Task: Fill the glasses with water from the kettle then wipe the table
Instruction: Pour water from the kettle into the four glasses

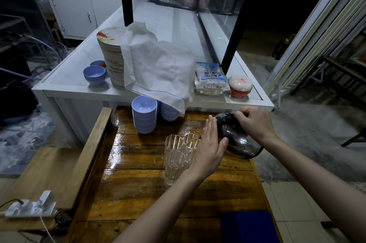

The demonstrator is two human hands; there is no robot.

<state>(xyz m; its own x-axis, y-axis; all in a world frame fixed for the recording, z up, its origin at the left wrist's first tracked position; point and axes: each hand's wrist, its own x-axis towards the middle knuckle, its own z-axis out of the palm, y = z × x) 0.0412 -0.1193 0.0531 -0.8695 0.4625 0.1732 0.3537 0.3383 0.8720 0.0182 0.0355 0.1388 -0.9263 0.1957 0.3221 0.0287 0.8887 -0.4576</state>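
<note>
A shiny steel kettle [240,141] with a black lid is tilted to the left above the wooden table [138,189]. My right hand [252,121] grips its black handle at the top. My left hand [211,147] lies flat with fingers straight against the kettle's left side. Several clear ribbed glasses [174,155] stand clustered just left of and under my left hand. I cannot tell how much water is in them. A folded blue cloth [247,227] lies at the table's near right corner. The tabletop looks wet and glossy.
Two stacks of lilac bowls [144,114] stand at the table's far end. Behind is a white counter [79,86] with a tall plate stack [112,54] under a white cloth [158,68], packets and more bowls. A power strip [29,207] lies on the bench at left.
</note>
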